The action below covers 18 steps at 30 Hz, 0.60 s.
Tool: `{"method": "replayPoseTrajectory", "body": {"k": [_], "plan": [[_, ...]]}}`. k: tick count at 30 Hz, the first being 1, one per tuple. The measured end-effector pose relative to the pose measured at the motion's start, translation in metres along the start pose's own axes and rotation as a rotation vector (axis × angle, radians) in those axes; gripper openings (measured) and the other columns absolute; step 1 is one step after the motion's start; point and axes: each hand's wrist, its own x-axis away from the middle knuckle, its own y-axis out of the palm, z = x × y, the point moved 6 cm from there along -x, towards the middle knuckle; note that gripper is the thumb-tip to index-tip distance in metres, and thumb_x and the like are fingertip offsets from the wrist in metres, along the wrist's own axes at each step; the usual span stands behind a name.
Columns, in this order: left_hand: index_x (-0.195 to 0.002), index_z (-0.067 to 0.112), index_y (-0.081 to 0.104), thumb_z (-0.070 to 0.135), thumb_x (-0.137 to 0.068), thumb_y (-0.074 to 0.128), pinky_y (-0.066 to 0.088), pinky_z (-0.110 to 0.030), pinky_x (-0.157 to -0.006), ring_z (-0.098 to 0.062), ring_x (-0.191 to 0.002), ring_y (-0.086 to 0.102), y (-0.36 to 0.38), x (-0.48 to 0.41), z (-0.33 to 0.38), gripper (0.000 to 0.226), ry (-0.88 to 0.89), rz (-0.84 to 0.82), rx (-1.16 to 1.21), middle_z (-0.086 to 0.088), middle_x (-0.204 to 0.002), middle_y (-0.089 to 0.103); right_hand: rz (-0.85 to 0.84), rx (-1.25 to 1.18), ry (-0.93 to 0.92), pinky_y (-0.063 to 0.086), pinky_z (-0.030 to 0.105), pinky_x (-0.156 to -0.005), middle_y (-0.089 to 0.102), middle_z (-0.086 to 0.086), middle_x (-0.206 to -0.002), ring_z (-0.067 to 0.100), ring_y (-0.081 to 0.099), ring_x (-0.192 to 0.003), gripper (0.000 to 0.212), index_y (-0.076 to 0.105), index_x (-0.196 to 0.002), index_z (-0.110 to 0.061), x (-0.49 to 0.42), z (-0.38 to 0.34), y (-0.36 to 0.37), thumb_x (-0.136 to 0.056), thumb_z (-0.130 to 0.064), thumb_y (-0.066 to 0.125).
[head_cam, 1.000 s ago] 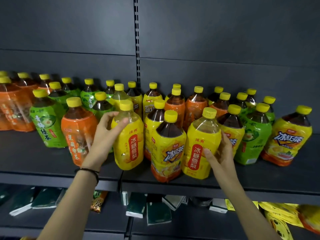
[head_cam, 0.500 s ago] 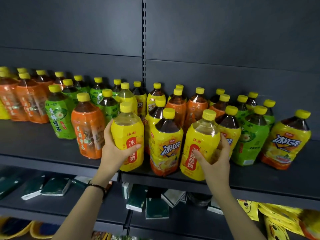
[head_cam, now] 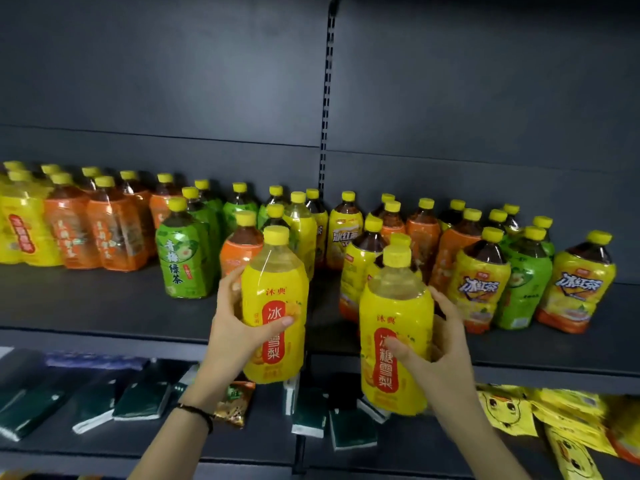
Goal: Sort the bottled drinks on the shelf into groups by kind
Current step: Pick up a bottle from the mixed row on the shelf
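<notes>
Two pear-drink bottles that stood in the front row on the shelf [head_cam: 104, 313] a second ago are now lifted clear of it. Both are held in front of its edge, with their bases hanging below the board. Half a second ago they were still at that front edge.

The left pear-drink bottle [head_cam: 277, 282] is just left of the slotted upright [head_cam: 327, 81] at the shelf's back. The left hand [head_cam: 235, 330] has its grip wrapped round the body, thumb lying across the red label panel. The right pear-drink bottle [head_cam: 394, 306] is right of the upright and lower, gripped by the right hand [head_cam: 443, 355] with fingers behind and thumb on the front.

The view has also swung left, so a block of yellow bottles [head_cam: 24, 230] far left of the upright has come into sight beside the orange bottles [head_cam: 114, 233].

The red panel on the right bottle reads 冰糖雪梨 in white, running downward. On the left bottle 冰 and 雪梨 show, with the thumb over the character between them. Two small red characters sit above each panel, too fine to read surely.

Left of the upright, a green tea bottle [head_cam: 181, 261] carries 青梅绿茶. Right of it, two iced tea bottles [head_cam: 479, 289] show 冰红茶 in slanted lettering. The orange labels are blurred. Every cap in sight is yellow.
</notes>
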Motion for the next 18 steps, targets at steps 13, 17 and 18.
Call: {"method": "replayPoseTrajectory", "body": {"k": [13, 17, 18], "plan": [[-0.114, 0.057, 0.048, 0.035, -0.040, 0.088, 0.058, -0.028, -0.062, -0.016, -0.090, 0.070, -0.281, 0.050, 0.024, 0.087, -0.066, 0.165, -0.026, 0.010, -0.105, 0.069, -0.212, -0.201, 0.000, 0.052, 0.046, -0.094, 0.050, -0.021, -0.131, 0.005, 0.054, -0.118, 0.085, 0.039, -0.126, -0.060, 0.052, -0.058, 0.285, -0.054, -0.054, 0.083], [-0.120, 0.051, 0.044, 0.042, -0.039, 0.088, 0.058, -0.030, -0.061, -0.016, -0.088, 0.071, -0.353, 0.053, 0.010, 0.093, -0.101, 0.277, -0.059, 0.001, -0.106, 0.069, -0.322, -0.248, 0.032, 0.054, 0.047, -0.091, 0.055, -0.015, -0.129, 0.009, 0.058, -0.114, 0.083, 0.039, -0.125, -0.061, 0.054, -0.059, 0.368, -0.059, -0.047, 0.087], [-0.120, 0.050, 0.043, 0.041, -0.040, 0.087, 0.058, -0.029, -0.061, -0.016, -0.088, 0.071, -0.368, 0.051, 0.007, 0.092, -0.102, 0.296, -0.070, -0.001, -0.106, 0.068, -0.342, -0.252, 0.031, 0.054, 0.048, -0.091, 0.055, -0.013, -0.130, 0.011, 0.058, -0.116, 0.084, 0.038, -0.126, -0.060, 0.053, -0.060, 0.387, -0.057, -0.048, 0.086]]}}
